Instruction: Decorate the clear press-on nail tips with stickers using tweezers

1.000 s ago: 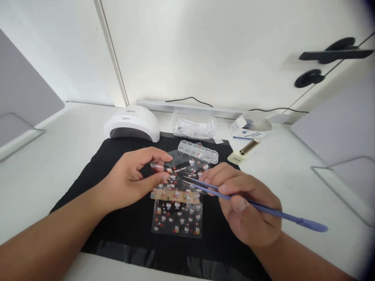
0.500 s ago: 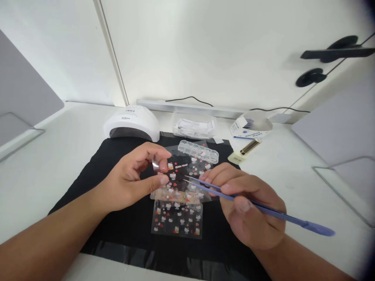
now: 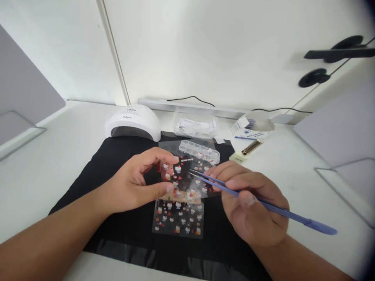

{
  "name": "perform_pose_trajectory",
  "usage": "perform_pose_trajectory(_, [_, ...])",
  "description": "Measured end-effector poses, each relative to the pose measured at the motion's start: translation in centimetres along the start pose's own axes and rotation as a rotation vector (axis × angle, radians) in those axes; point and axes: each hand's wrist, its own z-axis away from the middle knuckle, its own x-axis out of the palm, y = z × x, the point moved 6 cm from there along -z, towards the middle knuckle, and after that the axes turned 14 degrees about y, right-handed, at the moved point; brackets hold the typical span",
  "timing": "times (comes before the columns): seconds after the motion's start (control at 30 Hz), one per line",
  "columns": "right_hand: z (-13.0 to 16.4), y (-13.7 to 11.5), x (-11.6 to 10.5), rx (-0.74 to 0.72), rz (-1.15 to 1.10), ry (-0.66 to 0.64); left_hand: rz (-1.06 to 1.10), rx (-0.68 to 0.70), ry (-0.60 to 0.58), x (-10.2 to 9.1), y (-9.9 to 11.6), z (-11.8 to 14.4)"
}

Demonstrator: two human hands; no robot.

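My left hand holds a clear sheet of small red-and-white cat stickers by its left edge. Its thumb lies in front, and some fingers show through the film behind. Blue tweezers are gripped in my right hand. Their two pointed tips sit slightly apart near the middle of the held sheet; whether they touch it I cannot tell. Below, a second clear sticker sheet lies on the black mat. A tan strip shows through the lower part of the raised sheet.
At the back left stands a white nail lamp. A clear compartment case lies behind the sheets. Farther back are a plastic tub of white packets and an alcohol pads box. A bottle with a gold cap lies right.
My left hand and the held sheet have shifted a little to the right. The tweezers have moved slightly right and up with my right hand. Both grips stay the same.
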Motion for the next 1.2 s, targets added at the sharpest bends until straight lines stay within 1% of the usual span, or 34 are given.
perform_pose_trajectory(0.17, [-0.09, -0.03, 0.0, -0.002, 0.005, 0.006, 0.014, 0.005, -0.016, 0.1, 0.16, -0.02])
perform_pose_trajectory(0.4, [-0.23, -0.36, 0.03, -0.054, -0.011, 0.004, 0.042, -0.058, -0.03, 0.16, -0.42, 0.14])
perform_pose_trajectory(0.77, [-0.19, -0.12, -0.06, -0.052, -0.02, 0.019, 0.088, -0.01, -0.026, 0.26, -0.16, -0.04])
perform_pose_trajectory(1.2, [-0.26, -0.13, -0.15, -0.07, 0.017, 0.036, 0.027, -0.012, -0.056, 0.32, -0.16, -0.04])
